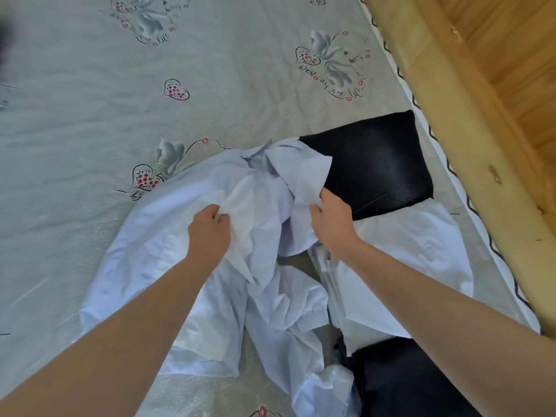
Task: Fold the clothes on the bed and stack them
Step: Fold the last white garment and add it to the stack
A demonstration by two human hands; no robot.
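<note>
Both hands' fingers (pixel 221 216) pinch pale blue shirt (pixel 150 251) bunched between.

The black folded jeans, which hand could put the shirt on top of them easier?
Probably the right hand. It grips the light blue shirt right at the edge of the black folded jeans. The left hand pinches the shirt farther from them, with bunched cloth between.

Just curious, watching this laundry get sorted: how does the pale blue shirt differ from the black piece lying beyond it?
The pale blue shirt is crumpled and spread open; the black garment lies folded flat in a neat block. Both hands, left hand and right hand, grip the shirt; nothing holds the black garment. Both rest on the bed sheet.
</note>
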